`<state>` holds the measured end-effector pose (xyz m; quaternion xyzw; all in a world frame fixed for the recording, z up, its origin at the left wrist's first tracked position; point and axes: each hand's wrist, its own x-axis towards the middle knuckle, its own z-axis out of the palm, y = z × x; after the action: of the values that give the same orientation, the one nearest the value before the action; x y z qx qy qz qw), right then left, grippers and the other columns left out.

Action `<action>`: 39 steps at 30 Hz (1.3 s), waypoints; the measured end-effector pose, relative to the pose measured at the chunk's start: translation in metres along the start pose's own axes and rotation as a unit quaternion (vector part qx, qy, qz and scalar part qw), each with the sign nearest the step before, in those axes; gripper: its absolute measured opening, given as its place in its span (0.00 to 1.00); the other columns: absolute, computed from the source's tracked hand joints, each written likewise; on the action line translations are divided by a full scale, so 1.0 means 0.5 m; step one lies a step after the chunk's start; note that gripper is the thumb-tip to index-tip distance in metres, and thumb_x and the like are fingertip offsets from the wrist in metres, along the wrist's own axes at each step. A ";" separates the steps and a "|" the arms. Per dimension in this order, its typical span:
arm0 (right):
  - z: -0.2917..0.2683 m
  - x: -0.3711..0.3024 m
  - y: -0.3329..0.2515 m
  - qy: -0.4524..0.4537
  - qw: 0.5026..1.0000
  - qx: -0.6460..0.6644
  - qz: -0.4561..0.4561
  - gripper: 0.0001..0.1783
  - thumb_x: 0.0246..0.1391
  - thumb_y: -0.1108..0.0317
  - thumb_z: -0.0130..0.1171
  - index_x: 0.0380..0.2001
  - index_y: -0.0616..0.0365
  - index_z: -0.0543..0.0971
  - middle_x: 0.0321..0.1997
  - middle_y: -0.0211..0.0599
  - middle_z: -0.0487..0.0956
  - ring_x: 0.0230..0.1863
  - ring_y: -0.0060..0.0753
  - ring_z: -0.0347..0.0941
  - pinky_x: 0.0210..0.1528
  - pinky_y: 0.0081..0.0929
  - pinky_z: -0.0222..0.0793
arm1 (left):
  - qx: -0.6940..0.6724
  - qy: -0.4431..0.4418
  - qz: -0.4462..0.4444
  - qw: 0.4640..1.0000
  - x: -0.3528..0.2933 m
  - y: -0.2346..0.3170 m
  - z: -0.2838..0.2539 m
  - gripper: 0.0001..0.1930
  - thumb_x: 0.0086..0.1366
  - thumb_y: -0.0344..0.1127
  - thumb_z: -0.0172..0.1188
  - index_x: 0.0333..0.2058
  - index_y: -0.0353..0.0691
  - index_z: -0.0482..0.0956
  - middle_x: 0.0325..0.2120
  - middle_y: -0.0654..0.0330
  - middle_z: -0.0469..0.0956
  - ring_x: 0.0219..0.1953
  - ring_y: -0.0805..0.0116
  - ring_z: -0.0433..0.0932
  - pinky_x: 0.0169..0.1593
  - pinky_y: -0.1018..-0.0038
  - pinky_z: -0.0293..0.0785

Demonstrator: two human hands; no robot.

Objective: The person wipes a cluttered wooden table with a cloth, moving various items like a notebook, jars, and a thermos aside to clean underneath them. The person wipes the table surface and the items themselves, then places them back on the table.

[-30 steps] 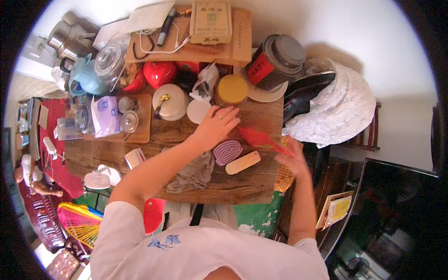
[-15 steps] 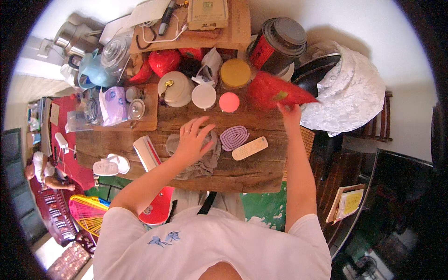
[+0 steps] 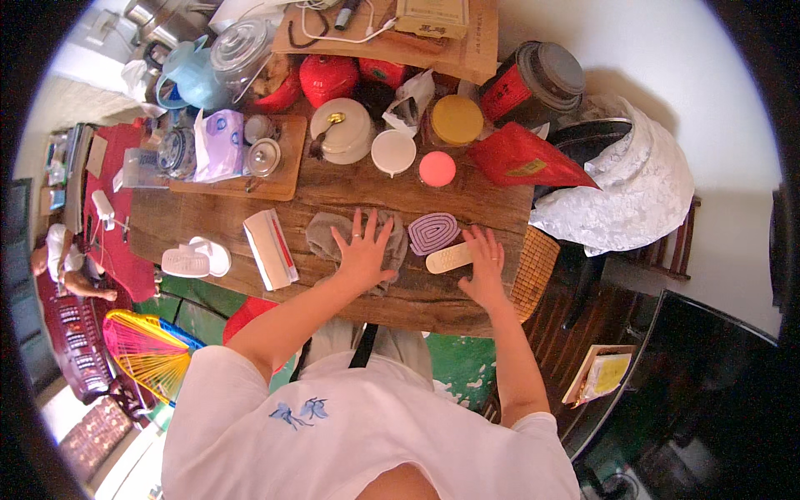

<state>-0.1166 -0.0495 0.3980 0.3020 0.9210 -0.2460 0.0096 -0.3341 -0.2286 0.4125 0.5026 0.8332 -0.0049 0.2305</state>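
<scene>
My left hand (image 3: 364, 257) lies with spread fingers over a crumpled grey-brown cloth (image 3: 323, 237) on the wooden table. My right hand (image 3: 486, 268) is open too, its fingers at the right end of a cream remote control (image 3: 447, 259) and partly covering it. Just behind the remote sits a coiled purple strip (image 3: 432, 232). A red bag (image 3: 533, 158) rests at the table's back right, by the canisters, with neither hand on it. To the left of the cloth lies a white-and-red box (image 3: 270, 249), and farther left a pair of white slippers (image 3: 196, 258).
Along the back stand a white lidded pot (image 3: 343, 131), a yellow-lidded jar (image 3: 456, 121), a pink-lidded jar (image 3: 437, 168) and a dark canister (image 3: 542, 79). A wooden tray (image 3: 287, 158) holds a tissue pack and glassware. White lace cloth (image 3: 642, 183) drapes at right. Another person (image 3: 67, 262) is far left.
My right hand has let go of the red bag, left at the back right, and come down to the remote. My left hand has spread over the cloth. The view has shifted.
</scene>
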 end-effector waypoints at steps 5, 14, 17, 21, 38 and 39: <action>0.007 0.009 0.027 -0.022 0.993 -0.110 -0.021 0.56 0.34 0.67 0.74 0.68 0.44 0.57 0.66 0.39 0.63 0.72 0.48 0.51 0.73 0.58 0.39 | 0.007 -0.059 0.032 0.998 -0.042 0.003 0.052 0.44 0.55 0.50 0.67 0.67 0.48 0.56 0.69 0.50 0.50 0.69 0.47 0.52 0.60 0.33 0.55; 0.007 0.028 0.089 -0.031 0.991 -0.123 -0.051 0.35 0.38 0.62 0.74 0.53 0.51 0.75 0.53 0.38 0.70 0.59 0.46 0.64 0.64 0.50 0.56 | 0.075 -0.033 0.311 0.947 -0.115 0.086 0.151 0.26 0.62 0.36 0.53 0.60 0.46 0.68 0.65 0.56 0.60 0.65 0.56 0.61 0.62 0.44 0.58; 0.011 0.045 0.084 -0.044 0.995 -0.088 -0.033 0.34 0.39 0.61 0.74 0.52 0.51 0.76 0.51 0.39 0.71 0.56 0.47 0.65 0.61 0.49 0.59 | 0.034 -0.008 0.380 0.924 -0.094 0.112 0.166 0.25 0.62 0.37 0.53 0.59 0.47 0.68 0.64 0.58 0.62 0.65 0.58 0.60 0.64 0.51 0.59; 0.033 0.089 0.039 -0.025 0.997 -0.050 -0.059 0.34 0.38 0.59 0.74 0.51 0.53 0.76 0.50 0.40 0.71 0.55 0.48 0.66 0.58 0.49 0.60 | 0.032 0.032 0.391 0.919 -0.075 0.102 0.169 0.28 0.60 0.38 0.55 0.61 0.49 0.66 0.65 0.56 0.60 0.67 0.56 0.57 0.68 0.49 0.53; 0.120 0.146 -0.295 0.012 0.997 0.024 -0.069 0.32 0.43 0.50 0.72 0.48 0.56 0.77 0.47 0.45 0.71 0.53 0.50 0.66 0.55 0.50 0.59 | -0.138 0.069 0.285 0.946 -0.040 0.058 0.305 0.32 0.55 0.38 0.62 0.61 0.52 0.68 0.62 0.56 0.64 0.67 0.54 0.57 0.70 0.46 0.46; 0.148 0.168 -0.324 0.002 0.995 0.007 -0.095 0.32 0.43 0.50 0.72 0.48 0.56 0.77 0.47 0.45 0.71 0.53 0.50 0.66 0.55 0.50 0.59 | -0.187 0.111 0.255 0.942 -0.023 0.073 0.350 0.31 0.55 0.37 0.61 0.60 0.52 0.68 0.62 0.56 0.65 0.67 0.54 0.58 0.70 0.46 0.46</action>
<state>-0.2860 -0.1499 0.3914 0.2132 0.9439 -0.2515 -0.0173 -0.2328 -0.2621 0.2686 0.6437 0.6832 0.2657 0.2197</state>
